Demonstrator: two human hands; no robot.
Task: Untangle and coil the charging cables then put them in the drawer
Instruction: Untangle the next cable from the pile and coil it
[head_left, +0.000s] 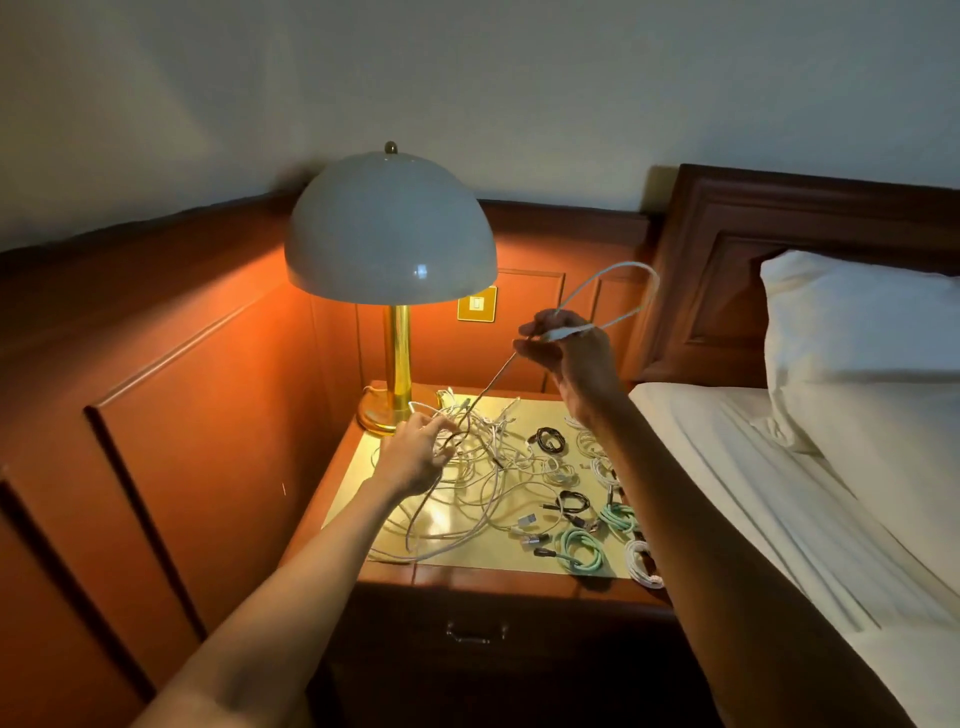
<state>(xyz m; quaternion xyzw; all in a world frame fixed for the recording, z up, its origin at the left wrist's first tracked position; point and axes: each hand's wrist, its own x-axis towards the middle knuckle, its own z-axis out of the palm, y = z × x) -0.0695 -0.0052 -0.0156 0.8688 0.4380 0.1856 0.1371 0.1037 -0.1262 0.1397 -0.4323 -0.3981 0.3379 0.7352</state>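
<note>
A tangle of white cables (488, 462) lies on the nightstand top (395, 551). My right hand (571, 353) is raised above it and pinches a white cable (623, 280) that loops up to the right, with one strand running taut down into the tangle. My left hand (415, 452) rests on the left side of the tangle, fingers curled into the strands. Coiled cables lie along the right side: black ones (550, 440), mint green ones (579, 552) and a white one (641, 564). The drawer (475, 631) below is closed.
A brass lamp (389, 234) with a white dome shade stands lit at the back left of the nightstand. Wood panelling closes in the left and back. A bed (779, 499) with a pillow (857, 343) lies close on the right.
</note>
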